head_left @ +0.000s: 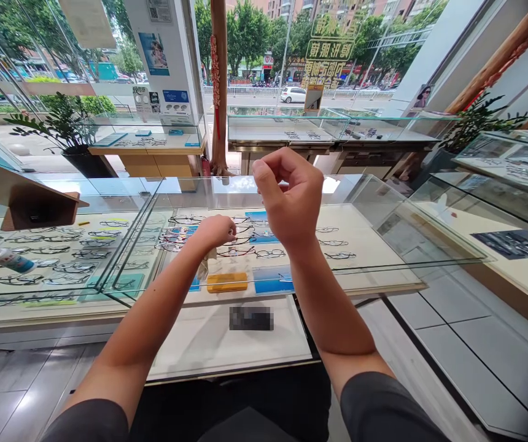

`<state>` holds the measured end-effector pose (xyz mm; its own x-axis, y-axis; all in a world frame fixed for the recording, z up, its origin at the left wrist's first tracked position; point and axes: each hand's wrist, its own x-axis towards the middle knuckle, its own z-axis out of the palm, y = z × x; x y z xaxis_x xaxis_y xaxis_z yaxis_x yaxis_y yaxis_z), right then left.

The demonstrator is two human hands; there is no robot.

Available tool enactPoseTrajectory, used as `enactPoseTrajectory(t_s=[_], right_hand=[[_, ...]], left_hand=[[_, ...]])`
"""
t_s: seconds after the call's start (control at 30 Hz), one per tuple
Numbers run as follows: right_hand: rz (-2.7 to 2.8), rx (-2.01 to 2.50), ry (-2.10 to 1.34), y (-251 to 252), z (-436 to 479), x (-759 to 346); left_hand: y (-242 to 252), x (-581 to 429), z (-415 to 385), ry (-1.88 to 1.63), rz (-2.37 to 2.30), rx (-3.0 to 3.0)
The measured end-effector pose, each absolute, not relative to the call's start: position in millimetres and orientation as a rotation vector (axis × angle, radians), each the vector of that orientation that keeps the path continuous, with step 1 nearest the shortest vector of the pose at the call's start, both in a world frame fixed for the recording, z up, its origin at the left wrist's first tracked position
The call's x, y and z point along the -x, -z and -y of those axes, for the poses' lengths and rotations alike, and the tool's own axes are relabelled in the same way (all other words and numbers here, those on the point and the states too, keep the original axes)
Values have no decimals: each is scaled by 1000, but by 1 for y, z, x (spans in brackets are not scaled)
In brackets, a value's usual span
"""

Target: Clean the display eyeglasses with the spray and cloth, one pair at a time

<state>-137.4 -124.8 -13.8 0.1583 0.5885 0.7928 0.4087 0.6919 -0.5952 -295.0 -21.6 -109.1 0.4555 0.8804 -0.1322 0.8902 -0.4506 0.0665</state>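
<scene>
The person's right hand [290,202] hung raised over the glass display case [374,209], fingertips [264,175] pinched with nothing visible between them. The left hand [215,233] was curled closed just beside rows of eyeglasses [245,245] at centre frame, a white cloth [202,268] just below it.

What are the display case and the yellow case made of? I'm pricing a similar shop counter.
The display case looks like clear glass: see-through panes, green-tinted edges and reflections. The yellow case seems smooth plastic or a coated material with a slight sheen, though this view cannot settle which.
</scene>
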Motion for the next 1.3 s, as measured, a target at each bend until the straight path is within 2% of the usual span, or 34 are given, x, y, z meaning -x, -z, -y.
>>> enactPoseTrajectory(t_s=[0.23,0.43,0.67,0.87,1.03,1.3], right_hand=[[1421,858,-219,11,127,137],[1386,805,-252,11,126,137],[1393,786,-242,10,126,138],[1394,783,-299,12,124,136],[1431,818,-359,17,122,139],[1537,797,-578,17,125,144]], left_hand=[[105,295,23,84,-1549,-2569],[72,307,36,-33,-1481,-2570],[19,330,55,-711,-1170,-2372],[6,343,82,-1239,-1025,-2039],[9,340,92,-1431,-953,-1808],[10,331,98,-1471,-826,-1590]])
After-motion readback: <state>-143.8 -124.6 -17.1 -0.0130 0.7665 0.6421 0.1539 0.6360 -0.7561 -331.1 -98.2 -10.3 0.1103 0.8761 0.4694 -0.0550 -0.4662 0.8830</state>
